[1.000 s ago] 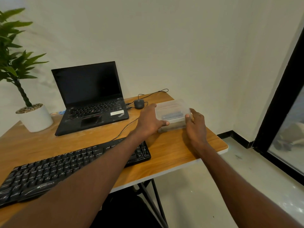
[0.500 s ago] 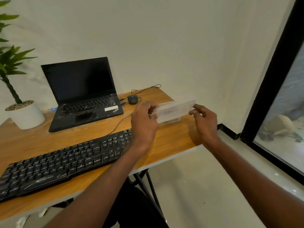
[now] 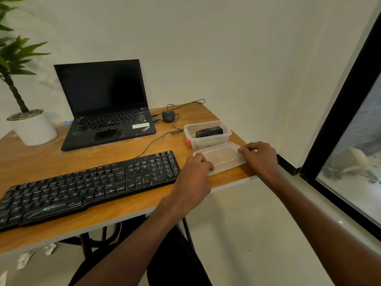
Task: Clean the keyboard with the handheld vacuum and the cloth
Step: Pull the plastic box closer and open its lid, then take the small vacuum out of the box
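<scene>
1. The left hand [image 3: 194,172] and the right hand [image 3: 258,156] are pinching opposite ends of a clear plastic lid [image 3: 221,157], lying on the table [image 3: 123,211] near its right corner.
2. Just beyond it, an open plastic box [image 3: 207,134] is holding a black device [image 3: 209,131], too small to identify.
3. The black keyboard [image 3: 88,183], printed "ZEBRONICS", is lying left of the lid.
4. Farther back, a laptop [image 3: 107,106] is showing a "ThinkPad" badge, with a mouse [image 3: 168,116] beside it.

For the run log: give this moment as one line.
left hand and right hand: hold lid on table | container: open, dark device inside | keyboard: untouched
</scene>
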`<state>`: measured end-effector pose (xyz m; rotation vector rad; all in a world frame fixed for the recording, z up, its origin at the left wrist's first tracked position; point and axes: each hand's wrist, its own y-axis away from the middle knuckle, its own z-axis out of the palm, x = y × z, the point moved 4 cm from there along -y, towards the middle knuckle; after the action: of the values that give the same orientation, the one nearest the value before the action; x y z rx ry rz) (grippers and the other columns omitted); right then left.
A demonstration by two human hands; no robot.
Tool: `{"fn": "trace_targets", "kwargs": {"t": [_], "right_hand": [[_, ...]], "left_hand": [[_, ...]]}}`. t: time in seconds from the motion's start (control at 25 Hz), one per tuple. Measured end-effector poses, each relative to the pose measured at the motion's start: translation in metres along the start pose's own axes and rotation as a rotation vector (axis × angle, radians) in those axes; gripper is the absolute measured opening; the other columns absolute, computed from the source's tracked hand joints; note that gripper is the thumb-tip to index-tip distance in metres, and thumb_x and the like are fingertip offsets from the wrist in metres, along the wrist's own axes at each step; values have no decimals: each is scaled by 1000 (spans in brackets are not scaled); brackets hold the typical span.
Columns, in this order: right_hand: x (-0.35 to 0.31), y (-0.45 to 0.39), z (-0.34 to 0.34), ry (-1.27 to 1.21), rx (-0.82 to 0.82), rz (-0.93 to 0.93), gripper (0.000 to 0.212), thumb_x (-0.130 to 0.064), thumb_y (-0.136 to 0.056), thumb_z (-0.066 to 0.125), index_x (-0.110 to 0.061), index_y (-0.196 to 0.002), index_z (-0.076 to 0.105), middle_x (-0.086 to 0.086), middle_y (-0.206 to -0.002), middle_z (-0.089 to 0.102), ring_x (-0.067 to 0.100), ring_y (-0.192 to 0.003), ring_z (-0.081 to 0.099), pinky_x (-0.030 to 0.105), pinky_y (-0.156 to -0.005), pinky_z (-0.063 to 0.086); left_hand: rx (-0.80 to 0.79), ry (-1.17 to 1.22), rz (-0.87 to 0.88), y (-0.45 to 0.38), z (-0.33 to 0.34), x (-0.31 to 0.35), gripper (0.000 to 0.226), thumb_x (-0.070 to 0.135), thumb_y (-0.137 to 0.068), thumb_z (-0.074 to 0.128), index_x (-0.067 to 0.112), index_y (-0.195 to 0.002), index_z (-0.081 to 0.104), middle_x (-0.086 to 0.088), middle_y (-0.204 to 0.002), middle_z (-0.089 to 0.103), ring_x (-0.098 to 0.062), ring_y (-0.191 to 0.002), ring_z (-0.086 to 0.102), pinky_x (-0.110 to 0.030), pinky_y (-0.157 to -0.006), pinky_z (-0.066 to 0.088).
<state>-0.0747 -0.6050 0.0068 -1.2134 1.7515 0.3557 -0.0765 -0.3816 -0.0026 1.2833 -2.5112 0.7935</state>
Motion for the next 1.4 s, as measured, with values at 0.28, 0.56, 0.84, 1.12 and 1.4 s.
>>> {"fn": "trace_targets", "kwargs": {"t": [0.28,0.56,0.84,1.12,1.4], "right_hand": [[-6,-5,8,227,151,-165,21,-19,-96,61,-16,-110,76,3,-112,59,15,-95,57,25,-79,44],[-84,-87,64,537,-250,-325,40,-45,-102,51,-11,-101,72,9,-103,74,25,-92,65,40,-84,57],[-106,-113,101,800,-349,-156,54,-57,-76,80,-20,-100,49,5,-106,56,31,-111,53,41,-86,45],[-103,-113,99,589,-297,-33,42,-26,-76,87,-12,-99,55,10,-109,68,27,-98,63,39,-87,54],[-101,-107,96,736,-254,-136,48,-57,-86,68,-16,-106,54,5,-103,55,30,-109,56,39,-84,48]], "left_hand": [[192,-14,-70,-33,-31,-8,49,9,-102,61,15,-150,55,-3,-156,46,-20,-145,41,-33,-120,35],[24,-205,-127,-74,-27,-40,25,29,-103,59,13,-121,68,-5,-116,65,-15,-98,52,-28,-79,42],[16,-197,-105,-79,-24,-49,35,35,-103,57,10,-123,70,-6,-119,63,-19,-106,57,-31,-83,48],[1,-191,-122,-77,-18,-40,36,37,-96,64,9,-119,66,-7,-120,54,-20,-109,51,-38,-94,52],[-15,-141,-126,-79,-18,-44,27,30,-97,61,9,-113,66,-7,-121,51,-18,-103,50,-35,-87,52]]}}
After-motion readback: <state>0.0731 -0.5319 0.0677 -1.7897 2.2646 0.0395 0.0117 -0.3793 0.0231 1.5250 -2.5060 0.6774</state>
